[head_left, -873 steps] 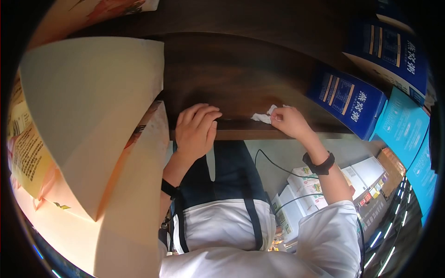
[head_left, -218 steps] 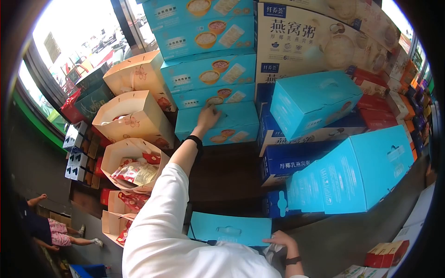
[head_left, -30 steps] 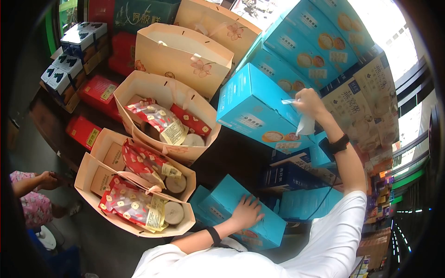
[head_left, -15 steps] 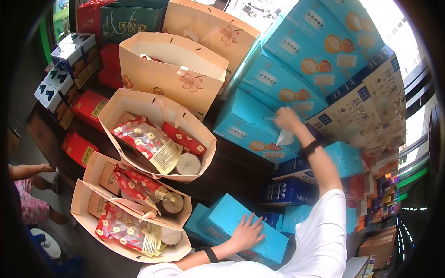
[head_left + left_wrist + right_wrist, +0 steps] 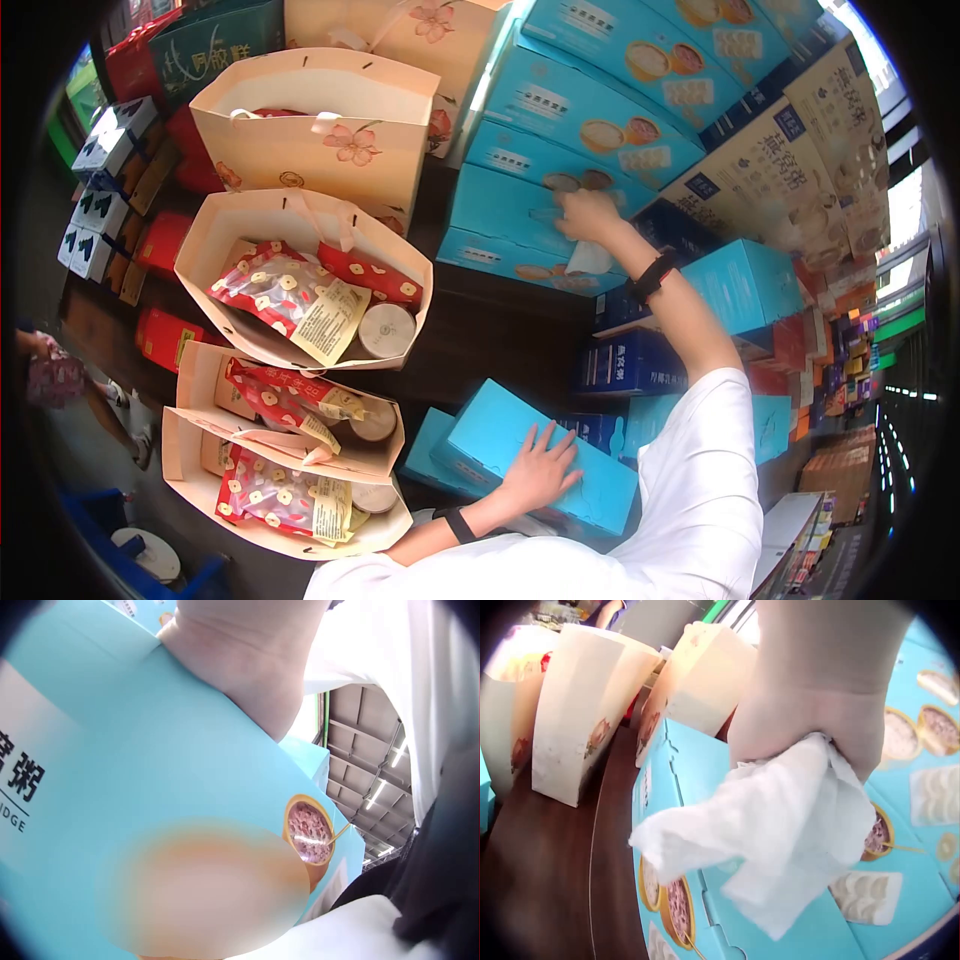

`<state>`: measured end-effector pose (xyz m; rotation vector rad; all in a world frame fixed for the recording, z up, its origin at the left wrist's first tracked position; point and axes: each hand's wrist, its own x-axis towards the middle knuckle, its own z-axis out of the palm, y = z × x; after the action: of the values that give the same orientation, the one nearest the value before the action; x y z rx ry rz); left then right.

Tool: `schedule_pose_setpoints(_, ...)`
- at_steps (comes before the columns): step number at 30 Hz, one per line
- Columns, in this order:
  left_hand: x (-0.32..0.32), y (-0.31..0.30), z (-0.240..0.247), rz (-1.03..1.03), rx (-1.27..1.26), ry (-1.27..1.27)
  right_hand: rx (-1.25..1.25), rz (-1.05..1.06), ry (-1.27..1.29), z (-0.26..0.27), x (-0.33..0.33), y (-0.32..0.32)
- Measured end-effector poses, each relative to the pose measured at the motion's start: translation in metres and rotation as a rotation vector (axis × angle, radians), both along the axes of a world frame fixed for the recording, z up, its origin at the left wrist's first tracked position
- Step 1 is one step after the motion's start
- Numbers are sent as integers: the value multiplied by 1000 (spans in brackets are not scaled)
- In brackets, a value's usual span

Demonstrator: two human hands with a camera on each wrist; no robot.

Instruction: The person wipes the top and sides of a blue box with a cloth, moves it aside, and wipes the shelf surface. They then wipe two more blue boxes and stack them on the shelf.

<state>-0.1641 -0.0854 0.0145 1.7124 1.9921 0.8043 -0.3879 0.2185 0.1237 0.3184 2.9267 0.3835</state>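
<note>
My right hand (image 5: 588,215) is at the stacked turquoise boxes in the head view, over the top of a lower front carton (image 5: 490,205) with bowl pictures on its side. It grips a crumpled white tissue (image 5: 780,832), whose loose end hangs over that carton in the right wrist view. The fingertips are hidden behind the wrist there. My left hand (image 5: 540,470) lies with fingers spread on top of another turquoise carton (image 5: 500,415) close to my body. In the left wrist view that carton's printed side (image 5: 165,742) fills most of the frame.
Peach gift bags (image 5: 300,270) stand along the left, several holding red packets and round tins. Cream cartons (image 5: 790,170) and dark blue boxes (image 5: 625,362) stand at the right. Between them runs a dark wooden shelf (image 5: 490,330). A blue stool (image 5: 150,555) is at lower left.
Within the last second the carton under my right hand has moved back against the stack. My left hand stays on its carton. Much earlier, my right hand held a tissue on a dark shelf.
</note>
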Motion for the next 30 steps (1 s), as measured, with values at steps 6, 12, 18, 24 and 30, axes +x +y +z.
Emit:
schedule_pose_setpoints(6,2,1,0,5,18,43,139,-190,-183,-3,40,-33)
schedule_pose_setpoints(12,4,1,1,6,11,46,170,-164,38,-89,36,-26)
schedule_pose_setpoints(18,5,-1,4,19,30,81,-97,-187,82,100,81,-43)
schedule_pose_setpoints(24,7,-1,4,3,21,98,221,-211,936,241,224,69)
schedule_pose_setpoints(30,9,2,3,33,-6,151,292,-574,418,201,309,116)
